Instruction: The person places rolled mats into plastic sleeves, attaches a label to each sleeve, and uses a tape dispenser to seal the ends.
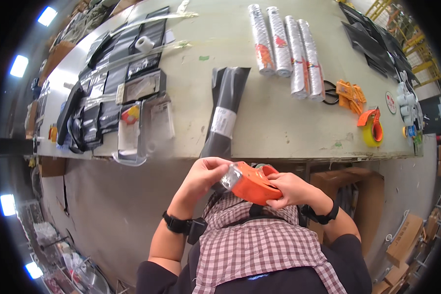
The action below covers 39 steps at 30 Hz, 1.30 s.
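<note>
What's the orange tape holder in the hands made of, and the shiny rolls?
Orange tape holder: probably hard plastic, smooth, evenly coloured, though painted metal is possible. Silvery rolls: likely foil or metallic film, judging by their bright, textured shine.

Four silver rolls (280, 41) lie side by side on the far half of the table (289, 130). Right of them are scissors (332, 90), orange packets (350, 95) and a tape dispenser (370, 117) loaded with yellow tape. Black sheets (370, 44) lie at the far right, white rolls (406, 105) near the right end. On the left, black bags (116, 54) are spread out, a small roll (144, 44) on them, beside a clear box (159, 117). Below stands an open carton (372, 196); lights (19, 66) glow far left
</note>
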Motion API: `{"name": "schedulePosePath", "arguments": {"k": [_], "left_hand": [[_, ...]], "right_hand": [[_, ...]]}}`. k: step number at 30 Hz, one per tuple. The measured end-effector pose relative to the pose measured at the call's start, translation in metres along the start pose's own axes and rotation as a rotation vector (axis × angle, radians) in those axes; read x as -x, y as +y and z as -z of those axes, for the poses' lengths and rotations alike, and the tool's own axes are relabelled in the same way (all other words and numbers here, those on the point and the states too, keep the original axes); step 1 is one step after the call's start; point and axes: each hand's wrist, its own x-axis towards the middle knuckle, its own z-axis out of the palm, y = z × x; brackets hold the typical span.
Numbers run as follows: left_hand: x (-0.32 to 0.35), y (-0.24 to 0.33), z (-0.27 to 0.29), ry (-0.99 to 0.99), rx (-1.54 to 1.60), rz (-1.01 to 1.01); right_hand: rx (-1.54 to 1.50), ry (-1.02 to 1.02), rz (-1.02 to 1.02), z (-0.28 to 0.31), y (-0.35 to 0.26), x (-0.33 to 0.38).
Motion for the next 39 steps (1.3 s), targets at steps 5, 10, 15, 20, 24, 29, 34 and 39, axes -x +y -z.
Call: {"name": "schedulePosePath", "arguments": {"k": [5, 10, 15, 20, 24, 29, 34, 39], "left_hand": [[0.034, -0.011, 0.036, 0.229, -0.201, 0.017], [0.067, -0.004, 0.159, 0.942, -0.288, -0.466], [0.056, 0.01, 0.056, 0.217, -0.408, 0.034], [0.037, -0.036, 0.017, -0.256, 0.004, 0.179], [0.034, -0.04, 0.012, -0.461, 0.324, 0.242], [0.037, -0.041, 0.027, -0.402, 0.307, 0.21], [0.036, -0.045, 0.029, -0.409, 0.292, 0.095], [0.036, -0.037, 0.029, -0.1, 0.176, -0.061]], "right_hand": [[-0.504, -0.12, -0.272, -0.008, 0.002, 0.017], [-0.147, -0.065, -0.497, -0.001, 0.024, 0.042], [-0.395, 0.12, -0.46, -0.002, -0.006, 0.037], [-0.1, 0.146, 0.092, -0.003, -0.032, 0.015], [-0.04, 0.139, 0.244, -0.008, -0.042, 0.015], [-0.016, 0.139, 0.292, -0.014, -0.046, 0.012], [-0.056, 0.156, 0.32, -0.017, -0.045, 0.011], [-0.137, 0.143, 0.227, -0.016, -0.043, 0.011]]}}
